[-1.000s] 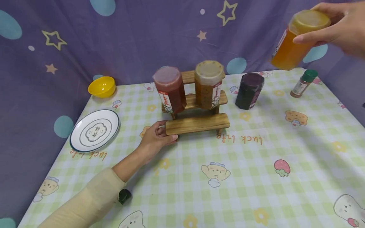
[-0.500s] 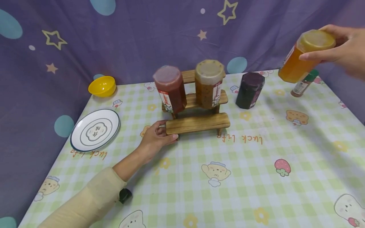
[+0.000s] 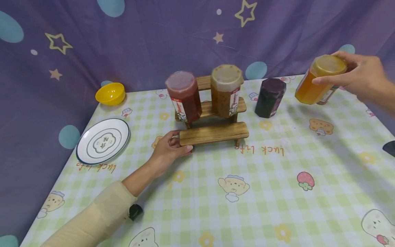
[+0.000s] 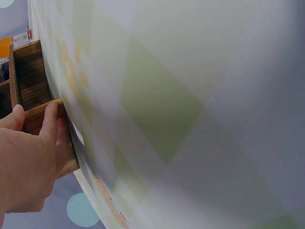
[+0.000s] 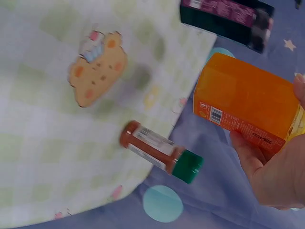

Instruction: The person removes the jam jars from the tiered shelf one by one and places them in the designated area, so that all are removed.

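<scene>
My right hand (image 3: 364, 73) grips an orange jar (image 3: 313, 85) with a yellow lid near its top, holding it tilted above the cloth at the back right. In the right wrist view the jar's red label (image 5: 248, 133) faces the camera. Fingers and thumb of my left hand (image 3: 168, 151) pinch the left end of the lowest step of a wooden tiered rack (image 3: 214, 133). On the rack's middle step stand a red jar (image 3: 185, 97) and an amber jar (image 3: 226, 91) with a pale lid. A dark purple jar (image 3: 270, 97) stands right of the rack.
A spice bottle (image 5: 157, 150) with a green cap stands behind the held jar, partly hidden in the head view. At the left are a white plate (image 3: 89, 154) and a yellow bowl (image 3: 110, 94). A purple curtain (image 3: 148, 44) rises behind the checked tablecloth (image 3: 265, 206).
My right hand has lowered the orange jar toward the cloth, first slightly right, then left, so it now overlaps the spice bottle. The left hand has stayed on the rack.
</scene>
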Demonstrator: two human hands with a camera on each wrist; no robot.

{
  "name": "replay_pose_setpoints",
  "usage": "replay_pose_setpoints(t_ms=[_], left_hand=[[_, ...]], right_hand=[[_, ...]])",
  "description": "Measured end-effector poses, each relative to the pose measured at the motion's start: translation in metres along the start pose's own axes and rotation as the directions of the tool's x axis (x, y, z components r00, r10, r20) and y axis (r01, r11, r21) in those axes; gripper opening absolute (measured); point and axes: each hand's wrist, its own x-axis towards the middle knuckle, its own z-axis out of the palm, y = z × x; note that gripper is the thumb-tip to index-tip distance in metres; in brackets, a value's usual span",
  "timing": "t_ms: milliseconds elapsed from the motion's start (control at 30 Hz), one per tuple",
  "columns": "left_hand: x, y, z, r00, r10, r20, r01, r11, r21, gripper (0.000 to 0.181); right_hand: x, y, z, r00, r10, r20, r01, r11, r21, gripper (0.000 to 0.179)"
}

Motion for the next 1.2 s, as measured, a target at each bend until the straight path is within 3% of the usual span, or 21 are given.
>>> replay_pose_setpoints(t_ms=[200, 500, 767, 967, 1200], left_hand=[[-0.001, 0.001, 0.0, 1.0, -0.01, 0.0, 0.01, 1.0, 0.005, 0.079], [-0.001, 0.001, 0.001, 1.0, -0.012, 0.001, 0.012, 1.0, 0.009, 0.079], [-0.001, 0.0, 0.0, 1.0, -0.01, 0.004, 0.01, 1.0, -0.003, 0.079], [-0.001, 0.0, 0.0, 1.0, -0.01, 0.003, 0.01, 1.0, -0.01, 0.079], [-0.001, 0.001, 0.0, 1.0, -0.016, 0.003, 0.016, 1.0, -0.005, 0.079]], right_hand=[[0.0, 0.011, 0.019, 1.0, 0.016, 0.003, -0.016, 0.992, 0.129, 0.067], [0.001, 0.024, 0.039, 1.0, 0.013, 0.022, -0.017, 0.982, 0.19, 0.063], [0.001, 0.032, 0.045, 0.999, -0.01, 0.038, 0.006, 0.994, 0.106, 0.079], [0.002, 0.035, 0.047, 0.999, -0.04, 0.037, 0.036, 0.996, 0.085, 0.077], [0.004, 0.036, 0.047, 0.994, -0.09, 0.059, 0.085, 0.993, 0.08, 0.062]])
